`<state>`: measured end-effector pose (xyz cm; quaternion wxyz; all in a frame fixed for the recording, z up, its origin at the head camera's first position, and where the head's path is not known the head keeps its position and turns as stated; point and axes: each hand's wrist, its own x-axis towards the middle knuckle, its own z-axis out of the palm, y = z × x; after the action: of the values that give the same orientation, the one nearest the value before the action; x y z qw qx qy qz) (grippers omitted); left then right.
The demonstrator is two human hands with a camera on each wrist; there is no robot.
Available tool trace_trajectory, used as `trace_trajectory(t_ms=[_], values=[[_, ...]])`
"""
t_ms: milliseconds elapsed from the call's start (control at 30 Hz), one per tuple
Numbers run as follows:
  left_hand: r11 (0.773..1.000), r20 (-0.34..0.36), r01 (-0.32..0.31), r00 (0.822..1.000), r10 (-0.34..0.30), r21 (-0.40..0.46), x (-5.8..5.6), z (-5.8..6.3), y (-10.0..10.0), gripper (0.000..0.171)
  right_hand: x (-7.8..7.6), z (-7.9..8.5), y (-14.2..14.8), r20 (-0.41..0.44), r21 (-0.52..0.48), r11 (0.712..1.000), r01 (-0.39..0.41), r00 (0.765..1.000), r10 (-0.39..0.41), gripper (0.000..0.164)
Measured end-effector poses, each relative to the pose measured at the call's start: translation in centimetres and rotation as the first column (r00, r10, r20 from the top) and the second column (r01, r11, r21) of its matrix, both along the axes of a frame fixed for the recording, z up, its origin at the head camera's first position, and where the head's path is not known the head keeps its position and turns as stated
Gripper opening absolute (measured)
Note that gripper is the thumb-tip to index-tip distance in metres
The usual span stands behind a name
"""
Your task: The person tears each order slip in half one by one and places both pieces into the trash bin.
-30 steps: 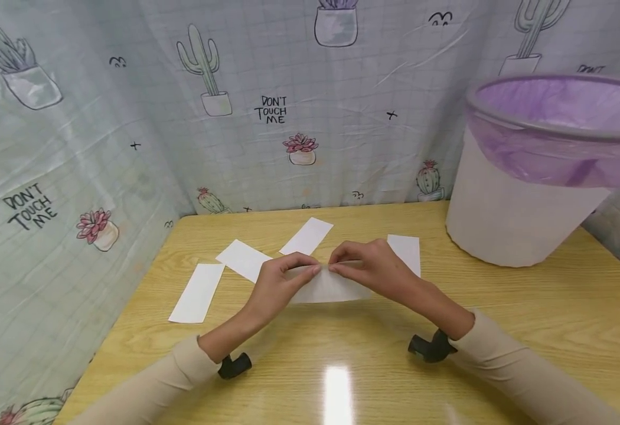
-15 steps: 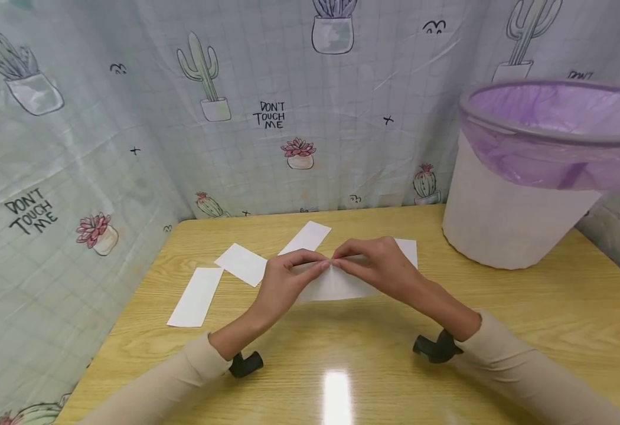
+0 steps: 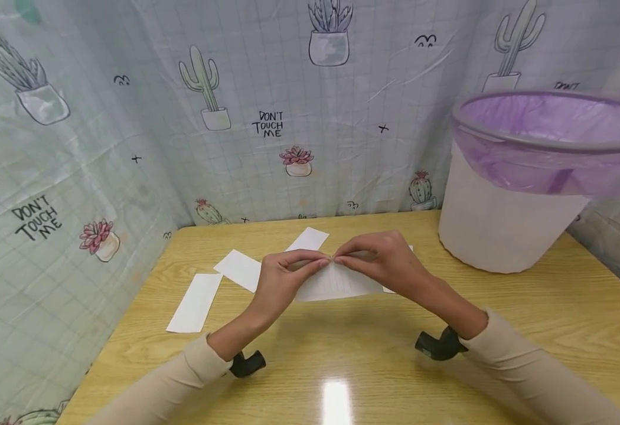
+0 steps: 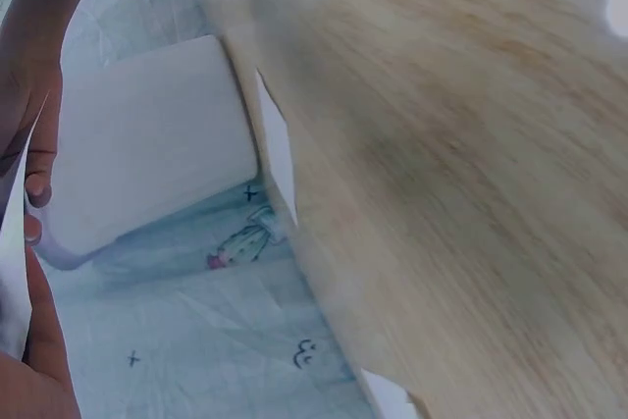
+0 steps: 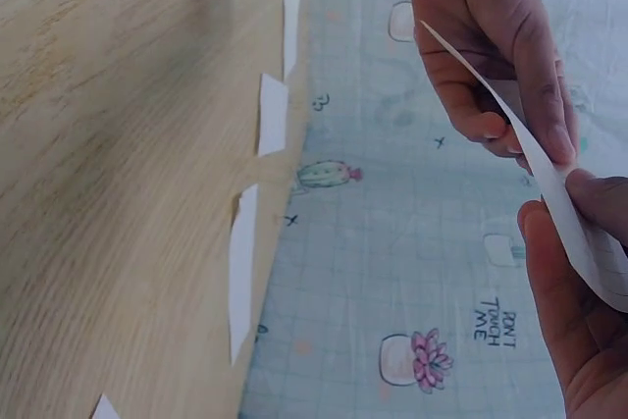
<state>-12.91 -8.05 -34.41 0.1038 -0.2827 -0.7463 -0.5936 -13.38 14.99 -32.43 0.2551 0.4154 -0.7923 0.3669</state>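
A white sheet of paper is held up above the table by both hands, its lower edge hanging free. My left hand pinches its top edge near the middle between thumb and index finger. Right beside it, my right hand pinches the same edge, and the fingertips of the two hands meet. Faint lines run down the side facing the head camera. From the right wrist view, the paper appears edge-on and slightly curved between the hands.
White paper slips lie on the wooden table: one at left, another beside it, a third behind the hands. A further slip is mostly covered by the right hand. A white bin with a purple liner stands back right, before a patterned curtain.
The head view has tilted up slightly, so the background sits lower. Both hands keep their pinch on the paper; the right hand now covers more of the slip behind it.
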Motion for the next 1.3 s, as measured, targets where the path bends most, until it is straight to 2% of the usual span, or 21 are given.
trace_trajectory(t_ms=[467,800,1100,1300], values=[[0.998,-0.052,0.039,0.998,-0.036,0.045,0.4,1.2,0.5,0.011,0.4,1.1,0.5,-0.073,-0.023,1.000,-0.008,0.997,0.006,0.014],[0.994,-0.084,0.076,0.994,-0.068,0.085,0.3,2.2,1.2,0.011,0.7,1.8,1.0,-0.132,-0.028,0.999,0.037,0.990,-0.040,0.017],[0.974,-0.091,0.125,0.990,-0.110,0.187,0.0,2.6,2.3,0.012,0.9,2.3,1.3,-0.172,-0.098,0.995,0.031,0.984,-0.048,0.023],[0.961,-0.063,0.108,0.993,-0.095,0.256,-0.1,2.5,3.0,0.014,1.0,2.4,1.1,-0.203,-0.142,0.989,0.033,0.977,-0.061,0.024]])
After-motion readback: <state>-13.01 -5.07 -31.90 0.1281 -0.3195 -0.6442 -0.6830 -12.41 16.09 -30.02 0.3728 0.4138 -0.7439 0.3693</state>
